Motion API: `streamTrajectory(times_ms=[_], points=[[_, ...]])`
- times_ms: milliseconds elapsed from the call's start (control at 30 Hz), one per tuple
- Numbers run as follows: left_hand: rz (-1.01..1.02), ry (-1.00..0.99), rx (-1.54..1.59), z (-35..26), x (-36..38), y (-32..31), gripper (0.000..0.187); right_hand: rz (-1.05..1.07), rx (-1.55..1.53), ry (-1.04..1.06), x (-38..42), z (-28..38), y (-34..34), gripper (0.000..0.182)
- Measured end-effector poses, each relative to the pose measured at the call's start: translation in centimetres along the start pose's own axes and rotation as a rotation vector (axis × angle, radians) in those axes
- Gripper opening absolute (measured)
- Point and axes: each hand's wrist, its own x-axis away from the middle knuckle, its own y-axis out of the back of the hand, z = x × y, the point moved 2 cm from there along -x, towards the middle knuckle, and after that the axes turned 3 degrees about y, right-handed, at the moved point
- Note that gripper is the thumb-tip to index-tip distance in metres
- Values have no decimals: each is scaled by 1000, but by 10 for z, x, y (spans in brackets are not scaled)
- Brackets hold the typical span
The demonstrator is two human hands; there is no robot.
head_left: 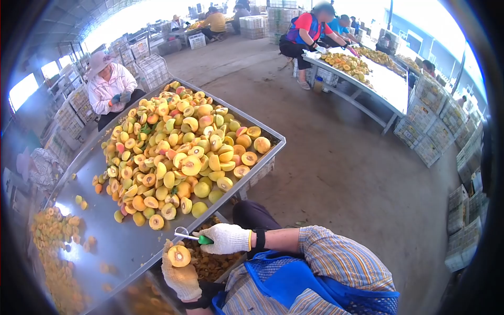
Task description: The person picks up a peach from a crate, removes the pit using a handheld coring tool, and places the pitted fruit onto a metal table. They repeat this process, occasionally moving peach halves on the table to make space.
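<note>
My left hand [181, 275], in a white knit glove, has its fingers wrapped round a halved yellow peach [179, 256], cut face up with a brown centre. My right hand [226, 239], also gloved, is closed on the green handle of a pitting tool [206, 240]. Its thin shaft ends in a curved metal loop just above the peach half, apart from it as far as I can tell. Beneath both hands is a container of brownish scraps [212, 262]. A large heap of peach halves [170, 152] lies on the metal table [113, 252] ahead.
The table's raised rim [239, 185] runs beside my hands. A person in a pink jacket [109, 86] sits across it; another seated person [39, 168] is farther left. More people work at a second fruit table [386, 84]. Stacked crates [428, 126] stand at right.
</note>
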Motion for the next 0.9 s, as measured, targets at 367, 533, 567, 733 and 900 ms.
streamTrajectory(times_ms=[367, 533, 567, 733, 900], points=[[-117, -103, 94, 6, -4, 10, 52, -88, 209, 341, 13, 21, -9, 60], [-34, -73, 103, -3, -4, 12, 49, 168, 375, 289, 19, 14, -18, 54], [6, -62, 83, -4, -4, 15, 46, 171, 344, 311, 21, 7, -23, 47], [-31, -20, 193, -7, -1, 2, 44, 18, 171, 397, 25, 20, -6, 36], [-3, -40, 266, 7, -3, 2, 43, -45, 260, 279, 18, 35, -1, 41]])
